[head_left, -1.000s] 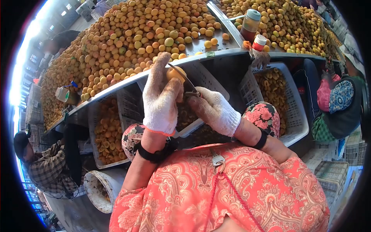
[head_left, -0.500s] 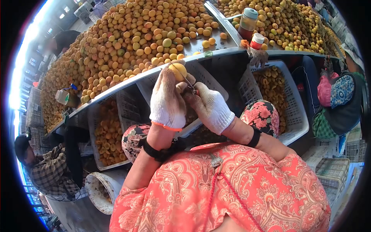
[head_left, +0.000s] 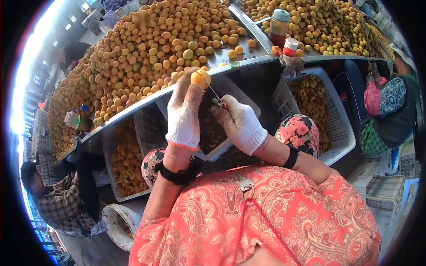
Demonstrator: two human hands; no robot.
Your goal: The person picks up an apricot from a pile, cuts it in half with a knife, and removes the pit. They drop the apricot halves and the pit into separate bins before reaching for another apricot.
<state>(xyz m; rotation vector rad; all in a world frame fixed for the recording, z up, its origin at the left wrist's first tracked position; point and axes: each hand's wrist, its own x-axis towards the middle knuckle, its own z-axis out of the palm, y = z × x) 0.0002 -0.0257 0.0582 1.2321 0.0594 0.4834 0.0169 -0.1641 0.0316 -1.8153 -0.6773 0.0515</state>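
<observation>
My left hand (head_left: 184, 111), in a white knit glove with browned fingers, grips a yellow-orange apricot (head_left: 200, 79) at its fingertips. In my right hand (head_left: 242, 122), gloved the same way, is a small knife (head_left: 217, 102) with a thin blade that reaches up to the apricot's lower right side. Both hands are over a white crate (head_left: 217, 153) between my knees, with cut fruit partly hidden inside. Just beyond the left fingertips lies a large heap of whole apricots (head_left: 146, 53) on a metal table (head_left: 213, 58).
A crate of apricot halves (head_left: 128, 166) stands to the left, another crate (head_left: 339, 117) to the right. A lidded jar (head_left: 278, 26) and a red bottle (head_left: 290, 47) stand on the table rim. A white bucket (head_left: 120, 226) sits lower left. Other people sit at both sides.
My left hand has moved slightly left and down with the apricot, its fingers more spread. The knife blade now shows more between the hands. My right hand stays nearly in place.
</observation>
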